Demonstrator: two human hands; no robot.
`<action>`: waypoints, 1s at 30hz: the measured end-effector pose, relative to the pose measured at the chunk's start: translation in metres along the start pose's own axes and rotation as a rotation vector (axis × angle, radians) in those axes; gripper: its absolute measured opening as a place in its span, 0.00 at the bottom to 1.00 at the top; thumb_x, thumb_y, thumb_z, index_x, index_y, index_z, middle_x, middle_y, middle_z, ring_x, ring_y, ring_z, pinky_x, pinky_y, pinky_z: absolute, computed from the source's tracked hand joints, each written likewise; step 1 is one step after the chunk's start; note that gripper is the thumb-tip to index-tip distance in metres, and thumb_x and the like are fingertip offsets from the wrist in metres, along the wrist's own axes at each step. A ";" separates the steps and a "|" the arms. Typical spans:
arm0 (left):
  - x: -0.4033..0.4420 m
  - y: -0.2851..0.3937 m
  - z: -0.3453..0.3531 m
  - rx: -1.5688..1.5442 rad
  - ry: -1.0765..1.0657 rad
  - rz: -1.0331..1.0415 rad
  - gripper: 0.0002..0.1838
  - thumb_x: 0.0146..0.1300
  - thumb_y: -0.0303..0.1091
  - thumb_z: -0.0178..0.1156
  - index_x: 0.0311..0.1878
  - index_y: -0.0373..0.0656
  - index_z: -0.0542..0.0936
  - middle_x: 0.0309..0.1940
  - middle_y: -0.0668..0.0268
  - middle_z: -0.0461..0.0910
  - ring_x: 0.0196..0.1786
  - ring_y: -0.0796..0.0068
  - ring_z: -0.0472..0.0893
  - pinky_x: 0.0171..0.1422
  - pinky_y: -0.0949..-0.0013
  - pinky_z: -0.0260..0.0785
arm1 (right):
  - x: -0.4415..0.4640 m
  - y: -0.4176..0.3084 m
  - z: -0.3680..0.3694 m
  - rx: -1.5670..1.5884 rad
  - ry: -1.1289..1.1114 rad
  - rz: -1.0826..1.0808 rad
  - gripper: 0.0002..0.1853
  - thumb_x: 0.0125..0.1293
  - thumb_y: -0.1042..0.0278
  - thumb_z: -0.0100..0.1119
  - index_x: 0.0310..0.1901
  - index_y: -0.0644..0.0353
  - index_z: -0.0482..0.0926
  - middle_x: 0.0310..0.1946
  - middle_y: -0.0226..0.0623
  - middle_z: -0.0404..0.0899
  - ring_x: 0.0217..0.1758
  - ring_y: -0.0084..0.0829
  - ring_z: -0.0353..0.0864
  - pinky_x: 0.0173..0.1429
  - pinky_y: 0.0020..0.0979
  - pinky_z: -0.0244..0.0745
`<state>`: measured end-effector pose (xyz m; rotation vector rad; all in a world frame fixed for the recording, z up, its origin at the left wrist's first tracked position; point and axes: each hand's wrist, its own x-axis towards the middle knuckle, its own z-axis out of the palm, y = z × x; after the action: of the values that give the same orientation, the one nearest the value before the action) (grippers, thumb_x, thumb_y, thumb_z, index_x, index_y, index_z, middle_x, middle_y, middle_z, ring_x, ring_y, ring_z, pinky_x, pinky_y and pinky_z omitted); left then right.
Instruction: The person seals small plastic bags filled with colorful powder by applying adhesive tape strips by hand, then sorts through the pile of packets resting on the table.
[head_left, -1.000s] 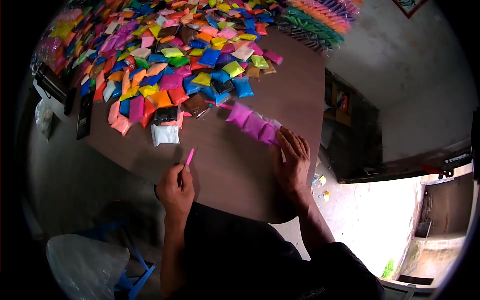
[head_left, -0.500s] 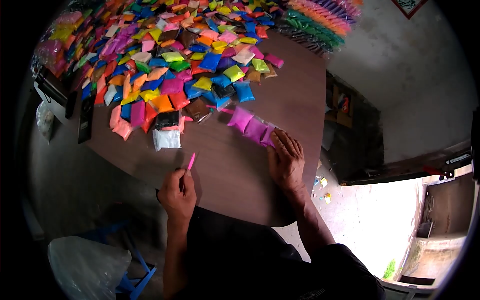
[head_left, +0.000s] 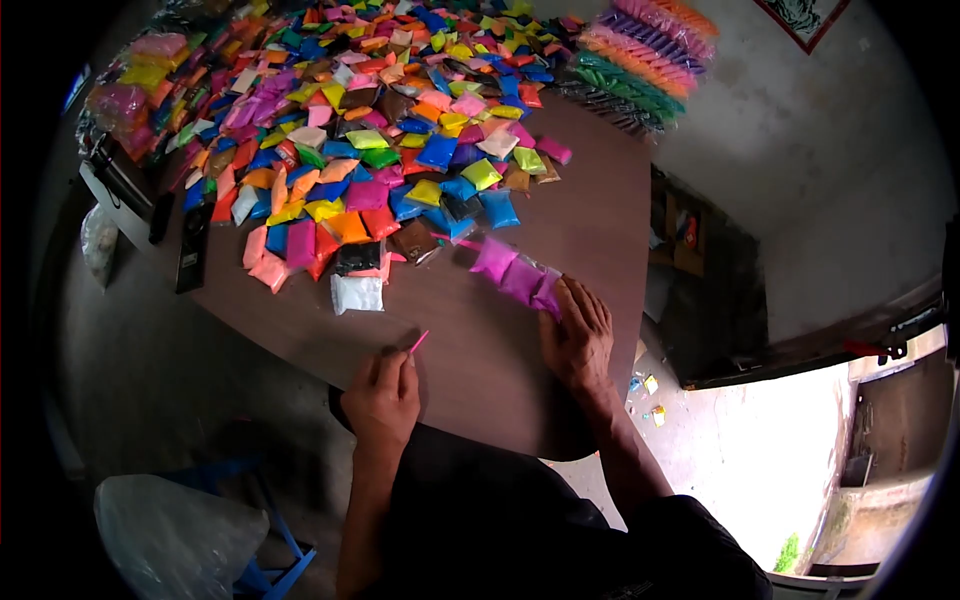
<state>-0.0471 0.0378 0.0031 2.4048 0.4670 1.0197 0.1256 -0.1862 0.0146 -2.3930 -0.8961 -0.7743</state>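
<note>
My left hand [head_left: 383, 398] is closed around a thin bright pink stick [head_left: 420, 341], whose tip points up and to the right above the table's near edge. My right hand [head_left: 580, 335] grips the near end of a row of purple packets [head_left: 521, 279], thumb on one side and fingers over the other. Part of the last packet is hidden under these fingers. Another pink strip [head_left: 455, 241] lies by the row's far end. Left of the row are a white packet [head_left: 357, 294], a black packet [head_left: 360, 258] and a brown packet [head_left: 414, 240].
A large heap of colourful packets [head_left: 380, 158] covers the far side of the brown table [head_left: 480, 370]. Stacked bundles of coloured strips [head_left: 640, 60] stand at the back right. A dark phone-like slab [head_left: 192, 250] lies at the left edge. A blue stool [head_left: 285, 575] with a plastic bag [head_left: 180, 535] is below left.
The whole view has shifted slightly, so the table's things appear lower and further right. The pink stick now leans more to the right. My right hand stays on the purple packets.
</note>
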 end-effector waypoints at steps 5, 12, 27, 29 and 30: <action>0.005 -0.001 -0.001 0.094 -0.021 0.089 0.04 0.63 0.30 0.72 0.39 0.47 0.86 0.33 0.62 0.80 0.31 0.58 0.83 0.33 0.58 0.77 | -0.005 -0.002 -0.009 0.050 0.017 0.015 0.25 0.59 0.76 0.73 0.60 0.62 0.83 0.63 0.52 0.81 0.64 0.52 0.83 0.68 0.48 0.76; 0.007 0.004 -0.007 0.006 -0.077 0.046 0.06 0.58 0.31 0.74 0.38 0.47 0.87 0.37 0.64 0.84 0.37 0.55 0.85 0.40 0.57 0.80 | 0.000 -0.051 -0.029 0.309 -0.065 -0.022 0.22 0.56 0.84 0.65 0.55 0.64 0.84 0.59 0.51 0.81 0.59 0.50 0.83 0.63 0.46 0.79; 0.063 -0.061 -0.053 -0.130 0.020 -0.136 0.07 0.63 0.28 0.74 0.41 0.39 0.86 0.34 0.59 0.86 0.29 0.67 0.84 0.31 0.68 0.74 | 0.060 -0.138 0.049 0.730 -0.234 -0.134 0.16 0.58 0.78 0.72 0.49 0.62 0.88 0.52 0.45 0.85 0.53 0.45 0.87 0.57 0.41 0.83; 0.088 -0.070 -0.067 -0.125 -0.001 -0.192 0.07 0.63 0.28 0.74 0.41 0.37 0.86 0.33 0.58 0.86 0.27 0.70 0.83 0.31 0.68 0.74 | 0.067 -0.143 0.062 0.757 -0.232 -0.120 0.15 0.59 0.76 0.73 0.49 0.61 0.88 0.51 0.43 0.86 0.51 0.46 0.88 0.56 0.42 0.84; 0.100 -0.078 -0.070 -0.092 0.032 -0.188 0.07 0.63 0.28 0.73 0.41 0.37 0.86 0.32 0.58 0.86 0.27 0.70 0.83 0.31 0.68 0.74 | 0.068 -0.144 0.069 0.766 -0.223 -0.082 0.14 0.59 0.76 0.72 0.49 0.61 0.88 0.49 0.44 0.87 0.51 0.46 0.88 0.56 0.42 0.84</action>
<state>-0.0418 0.1709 0.0601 2.2190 0.6308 0.9765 0.0909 -0.0179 0.0404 -1.7771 -1.1301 -0.1278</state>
